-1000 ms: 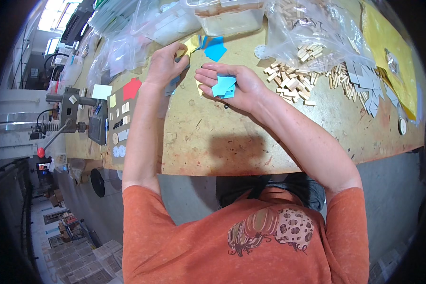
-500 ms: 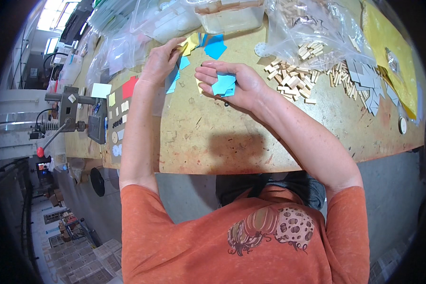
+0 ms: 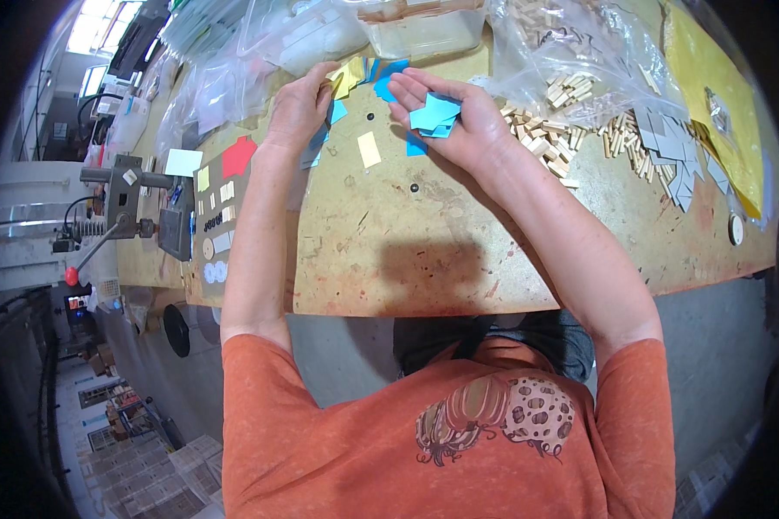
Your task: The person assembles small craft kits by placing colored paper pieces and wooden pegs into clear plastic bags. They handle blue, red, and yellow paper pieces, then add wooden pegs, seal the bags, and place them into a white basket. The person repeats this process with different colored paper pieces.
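Note:
My right hand (image 3: 478,125) is palm up, fingers stretched out and slightly curled, with a small stack of light blue paper pieces (image 3: 437,114) lying in it. Curled at the edge of some yellow paper pieces (image 3: 348,80) is my left hand (image 3: 301,108), its fingertips pinching at them; the thumb is partly hidden. More light blue pieces (image 3: 338,112) lie beside and under that hand. Darker blue pieces (image 3: 393,73) rest behind my right fingertips, and another blue piece (image 3: 416,146) lies below the palm. A pale yellow card (image 3: 369,150) sits between my hands.
Small wooden blocks (image 3: 541,138) and grey cut pieces (image 3: 666,147) are heaped at right, near a yellow bag (image 3: 723,112). Plastic bags and a clear tub (image 3: 424,30) line the back. A lever press (image 3: 123,208) and a board of sample parts (image 3: 215,216) stand left.
My right hand has moved up and to the right with the light blue pieces, uncovering the pale yellow card and a black ring. My left hand has stayed nearly in place.

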A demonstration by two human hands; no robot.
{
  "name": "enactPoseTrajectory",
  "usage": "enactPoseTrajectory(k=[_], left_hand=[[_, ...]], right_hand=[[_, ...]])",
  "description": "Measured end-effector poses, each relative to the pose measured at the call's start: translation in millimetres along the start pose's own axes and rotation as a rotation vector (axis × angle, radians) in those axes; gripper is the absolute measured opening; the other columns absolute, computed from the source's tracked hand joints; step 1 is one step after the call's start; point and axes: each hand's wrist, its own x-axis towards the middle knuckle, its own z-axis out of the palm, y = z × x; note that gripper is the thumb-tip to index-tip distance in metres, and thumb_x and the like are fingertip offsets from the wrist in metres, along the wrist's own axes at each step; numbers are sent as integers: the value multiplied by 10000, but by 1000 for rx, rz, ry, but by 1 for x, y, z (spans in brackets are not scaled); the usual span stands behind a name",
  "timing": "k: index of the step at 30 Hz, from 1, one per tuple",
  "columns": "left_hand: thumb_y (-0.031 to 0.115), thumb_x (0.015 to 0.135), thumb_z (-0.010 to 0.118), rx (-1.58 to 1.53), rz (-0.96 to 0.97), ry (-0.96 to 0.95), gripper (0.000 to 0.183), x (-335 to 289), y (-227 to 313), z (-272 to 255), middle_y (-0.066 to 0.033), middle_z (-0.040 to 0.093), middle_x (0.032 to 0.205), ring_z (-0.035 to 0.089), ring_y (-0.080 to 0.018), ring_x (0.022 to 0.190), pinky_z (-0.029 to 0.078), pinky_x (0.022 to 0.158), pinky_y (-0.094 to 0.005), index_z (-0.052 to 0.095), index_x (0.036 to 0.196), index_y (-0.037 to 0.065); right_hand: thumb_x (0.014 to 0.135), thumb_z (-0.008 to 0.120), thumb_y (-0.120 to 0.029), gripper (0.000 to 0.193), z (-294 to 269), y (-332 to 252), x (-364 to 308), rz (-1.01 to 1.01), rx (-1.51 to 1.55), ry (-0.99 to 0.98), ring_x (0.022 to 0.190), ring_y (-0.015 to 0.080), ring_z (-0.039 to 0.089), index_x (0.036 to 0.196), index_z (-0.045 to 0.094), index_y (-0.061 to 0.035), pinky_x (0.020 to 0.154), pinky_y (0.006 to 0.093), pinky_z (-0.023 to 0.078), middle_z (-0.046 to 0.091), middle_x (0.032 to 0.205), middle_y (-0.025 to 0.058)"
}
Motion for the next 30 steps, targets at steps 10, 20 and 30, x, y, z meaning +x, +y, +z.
enactPoseTrajectory(k=[10, 20, 30], left_hand=[[48, 831, 714, -572, -231, 335, 196, -23, 32, -19, -43, 709, 832, 640, -85, 714, 496, 632, -247, 689, 1025, 38], [22, 893, 669, -1146, -472, 251, 31, -69, 124, -16, -20, 652, 790, 577, -43, 637, 482, 544, -194, 654, 885, -3], [25, 936, 603, -1276, -437, 153, 97, -73, 132, -16, -31, 666, 860, 580, -57, 710, 470, 607, -209, 651, 1007, -21]], right_hand=[[954, 554, -99, 259, -10, 17, 6, 95, -126, 2, 1122, 309, 609, 1172, 501, 30, 918, 457, 541, 589, 1209, 196], [960, 601, -363, 289, -4, 35, -12, 175, -112, -124, 857, 185, 626, 1058, 612, -91, 779, 381, 556, 577, 862, 45], [1016, 481, -352, 253, -8, 36, -11, 143, -256, -139, 736, 169, 633, 1012, 557, -111, 648, 332, 517, 621, 847, 24]])
